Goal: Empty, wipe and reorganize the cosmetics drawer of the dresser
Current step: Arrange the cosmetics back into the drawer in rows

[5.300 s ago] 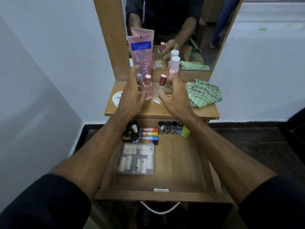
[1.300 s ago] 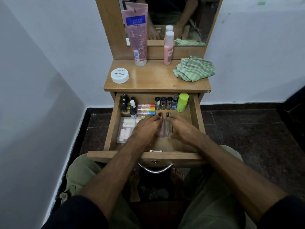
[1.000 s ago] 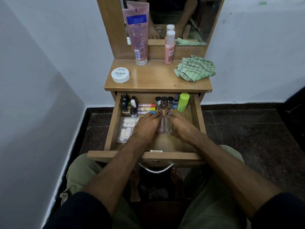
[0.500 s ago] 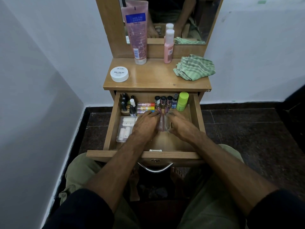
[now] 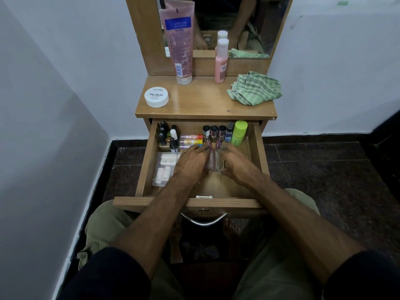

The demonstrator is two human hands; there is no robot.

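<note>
The dresser drawer (image 5: 188,201) is pulled out over my lap. In its middle lie two clear perfume bottles (image 5: 214,162) with pink caps, side by side, caps toward the back. My left hand (image 5: 190,162) lies against the left bottle and my right hand (image 5: 237,164) against the right one. Fingers of both reach forward fairly straight along the glass. Behind the bottles stand small nail polish bottles (image 5: 214,132), a lime green container (image 5: 239,133), stacked lip balms (image 5: 191,141) and dark bottles (image 5: 164,135). A clear tray (image 5: 163,169) of white pieces sits at the left.
On the dresser top stand a tall pink tube (image 5: 180,44) and a pink bottle (image 5: 221,61) against the mirror frame. A white nail polish remover jar (image 5: 156,97) sits at the left, a crumpled green cloth (image 5: 255,88) at the right. Walls close in on both sides.
Both hands took the two perfume bottles from the dresser top down into the drawer. Over the last second they slid them a little toward the back row.
</note>
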